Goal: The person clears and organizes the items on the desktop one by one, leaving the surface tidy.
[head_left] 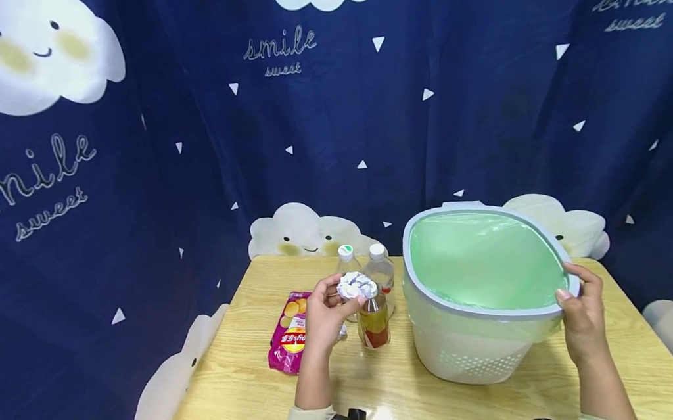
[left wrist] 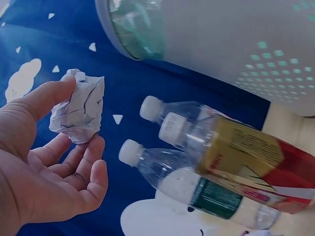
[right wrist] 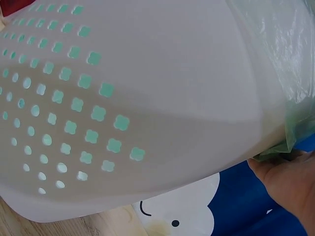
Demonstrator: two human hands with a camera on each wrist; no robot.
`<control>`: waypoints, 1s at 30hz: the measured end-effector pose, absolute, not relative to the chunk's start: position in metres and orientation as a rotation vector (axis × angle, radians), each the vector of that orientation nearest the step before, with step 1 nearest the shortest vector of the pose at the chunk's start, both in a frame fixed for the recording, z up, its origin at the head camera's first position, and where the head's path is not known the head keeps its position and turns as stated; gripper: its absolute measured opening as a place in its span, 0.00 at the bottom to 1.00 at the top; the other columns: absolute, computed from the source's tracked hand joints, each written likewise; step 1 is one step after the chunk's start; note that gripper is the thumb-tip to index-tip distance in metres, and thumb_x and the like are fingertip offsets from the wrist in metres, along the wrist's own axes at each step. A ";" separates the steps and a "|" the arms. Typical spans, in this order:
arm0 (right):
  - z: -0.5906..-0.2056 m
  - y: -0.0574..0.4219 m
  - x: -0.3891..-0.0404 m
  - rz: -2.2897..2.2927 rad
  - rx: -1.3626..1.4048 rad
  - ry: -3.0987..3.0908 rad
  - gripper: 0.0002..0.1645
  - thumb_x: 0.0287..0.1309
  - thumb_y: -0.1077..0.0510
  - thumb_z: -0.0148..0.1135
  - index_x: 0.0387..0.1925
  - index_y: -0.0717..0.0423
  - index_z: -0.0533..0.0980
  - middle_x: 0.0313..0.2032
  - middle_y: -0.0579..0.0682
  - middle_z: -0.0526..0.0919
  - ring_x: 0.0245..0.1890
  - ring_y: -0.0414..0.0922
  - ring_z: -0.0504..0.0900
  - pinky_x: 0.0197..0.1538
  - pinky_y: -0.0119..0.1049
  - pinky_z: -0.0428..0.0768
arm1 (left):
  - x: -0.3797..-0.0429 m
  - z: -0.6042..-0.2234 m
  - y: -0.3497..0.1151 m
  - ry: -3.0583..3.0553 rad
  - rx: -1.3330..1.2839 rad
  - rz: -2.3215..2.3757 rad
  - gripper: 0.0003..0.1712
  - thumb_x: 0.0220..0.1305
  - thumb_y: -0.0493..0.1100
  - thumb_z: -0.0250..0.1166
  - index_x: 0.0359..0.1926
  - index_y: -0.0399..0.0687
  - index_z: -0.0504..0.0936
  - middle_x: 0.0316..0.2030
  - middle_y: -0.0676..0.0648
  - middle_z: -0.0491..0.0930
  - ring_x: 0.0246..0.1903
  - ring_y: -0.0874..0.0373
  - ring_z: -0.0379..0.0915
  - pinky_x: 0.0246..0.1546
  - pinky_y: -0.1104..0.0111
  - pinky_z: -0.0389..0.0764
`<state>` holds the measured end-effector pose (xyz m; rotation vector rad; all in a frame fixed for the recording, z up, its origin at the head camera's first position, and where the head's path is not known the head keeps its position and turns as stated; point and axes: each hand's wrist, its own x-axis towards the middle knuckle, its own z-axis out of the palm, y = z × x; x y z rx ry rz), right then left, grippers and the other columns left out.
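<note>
A crumpled paper ball (head_left: 357,285) is pinched between the thumb and fingers of my left hand (head_left: 322,316), held up above the bottles. In the left wrist view the same paper ball (left wrist: 81,108) shows creased and white. My right hand (head_left: 584,312) grips the right rim of a white trash bin (head_left: 478,350), thumb on the near side. A green bag (head_left: 483,258) lines the bin and folds over its edge. In the right wrist view, my right hand (right wrist: 290,184) is partly cut off beside the bag's overhang, and its fingertips are hidden.
Left of the bin stand a bottle with a gold and red label (head_left: 374,325) and two clear bottles with white caps, one clear bottle (head_left: 380,269) behind. A purple snack bag (head_left: 290,335) lies to their left. Behind the wooden table (head_left: 233,403) hangs a dark blue curtain (head_left: 329,118).
</note>
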<state>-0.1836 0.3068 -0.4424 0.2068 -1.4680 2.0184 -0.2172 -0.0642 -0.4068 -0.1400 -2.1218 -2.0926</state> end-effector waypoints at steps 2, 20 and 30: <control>-0.442 0.307 -0.184 2.014 0.205 -1.467 0.31 0.49 0.68 0.44 0.59 0.57 0.64 0.49 0.58 0.65 0.42 0.45 0.69 0.40 0.25 0.73 | -0.225 -0.409 -0.064 -2.113 -0.153 -2.090 0.32 0.45 0.32 0.73 0.54 0.34 0.73 0.40 0.41 0.77 0.39 0.46 0.72 0.34 0.69 0.76; -0.446 0.309 -0.186 2.011 0.184 -1.479 0.31 0.50 0.68 0.44 0.60 0.56 0.64 0.48 0.58 0.66 0.41 0.45 0.70 0.39 0.25 0.73 | -0.258 -0.387 -0.050 -2.161 -0.301 -2.016 0.31 0.45 0.36 0.74 0.53 0.41 0.75 0.40 0.44 0.78 0.38 0.47 0.73 0.34 0.67 0.77; -0.449 0.310 -0.186 2.003 0.252 -1.494 0.32 0.51 0.68 0.43 0.61 0.57 0.62 0.52 0.57 0.64 0.44 0.44 0.70 0.41 0.25 0.72 | -0.263 -0.374 -0.039 -2.140 -0.340 -2.061 0.30 0.45 0.33 0.73 0.53 0.39 0.76 0.38 0.44 0.78 0.35 0.54 0.72 0.34 0.69 0.75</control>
